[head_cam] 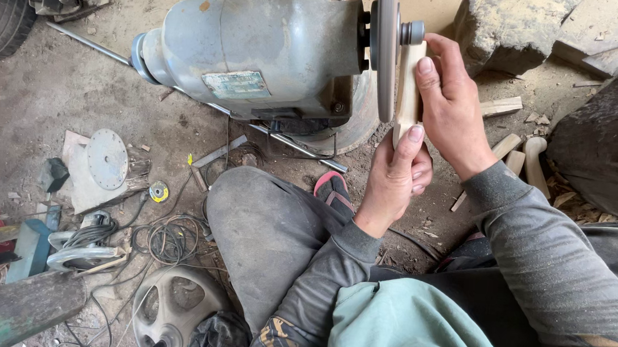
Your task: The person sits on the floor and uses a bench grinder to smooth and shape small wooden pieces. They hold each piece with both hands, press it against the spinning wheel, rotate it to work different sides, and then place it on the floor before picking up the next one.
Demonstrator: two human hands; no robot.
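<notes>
— While both hands are up at the wheel, what are they holding?

— A pale wooden piece (409, 93), upright, its flat side against the face of the grinding disc (385, 48) on the grey motor (260, 47). The right hand (448, 107) wraps the upper part, fingers closed round it just beside the disc; the left hand (396, 176) pinches the lower end, thumb pressed on the wood.

— How would it handle?

— Light and stiff, I'd judge, dry enough not to slip. It is narrow, so gripping both ends, well off the disc edge, looks sensible.

— Anything near?

— More cut wooden pieces (520, 156) lie on the dirt floor (53, 98) right of the right hand.
</notes>
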